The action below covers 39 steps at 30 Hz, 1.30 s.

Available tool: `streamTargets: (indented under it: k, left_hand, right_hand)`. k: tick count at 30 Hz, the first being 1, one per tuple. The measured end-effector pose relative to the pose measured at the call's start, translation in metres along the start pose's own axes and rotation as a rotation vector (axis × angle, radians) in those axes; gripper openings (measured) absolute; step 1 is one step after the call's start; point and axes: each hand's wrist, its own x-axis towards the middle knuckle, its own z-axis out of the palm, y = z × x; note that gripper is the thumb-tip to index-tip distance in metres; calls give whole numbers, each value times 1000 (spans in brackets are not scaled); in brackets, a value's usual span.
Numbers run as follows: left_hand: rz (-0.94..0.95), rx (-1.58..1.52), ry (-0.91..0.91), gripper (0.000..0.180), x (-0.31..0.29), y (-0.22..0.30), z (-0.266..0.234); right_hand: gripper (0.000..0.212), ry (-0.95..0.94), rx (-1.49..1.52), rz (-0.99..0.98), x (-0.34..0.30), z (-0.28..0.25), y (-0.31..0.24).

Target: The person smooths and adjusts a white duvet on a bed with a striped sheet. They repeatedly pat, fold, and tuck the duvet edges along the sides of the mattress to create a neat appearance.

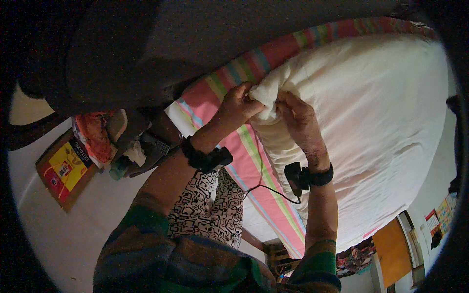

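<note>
A large white quilt (361, 112) lies spread over a bed with a pink, green and blue striped sheet (254, 161). At the quilt's near left corner, my left hand (239, 105) is closed on a bunched piece of the white cloth. Just right of it, my right hand (299, 117) pinches the same gathered corner, its fingertips partly hidden by the folds. Both hands are close together, with the bunched cloth raised between them. Each wrist wears a black strap with a small box-shaped device, and a black cable (273, 188) hangs from the right one.
A dark headboard-like surface (146, 53) rises beyond the bed. On the floor at left stand a yellow and red carton (66, 168) and an orange cloth bundle (93, 134). An orange-brown panel (393, 251) is at lower right.
</note>
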Motion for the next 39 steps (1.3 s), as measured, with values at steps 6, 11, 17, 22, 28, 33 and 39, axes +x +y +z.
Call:
streamTargets:
  k: [6,11,17,22,28,33,39]
  left_hand:
    - [198,304,163,27,-13,-13,-17]
    - [392,565,292,26,-17,-6,-32]
    - [187,225,260,24,-1,-2,-34]
    - [205,68,151,27,-8,8,-11]
    - [162,-59,96,33,4,10,14]
    - [286,19,130,32,14,-4,31]
    - [526,368,224,23,8,5,37]
  right_hand:
    - [26,218,-429,-196,36,-14,5]
    - [29,-69,-706,-109,54,-34,9]
    - [27,131,-516,-95,30,-35,19]
    - [43,219,-554,-271,29,-33,31]
    - [39,165,-514,-134,23,-32,20]
    - [26,339,-264,-64,11,-29,-10]
    - [18,206,43,-1,-2,-23,-24]
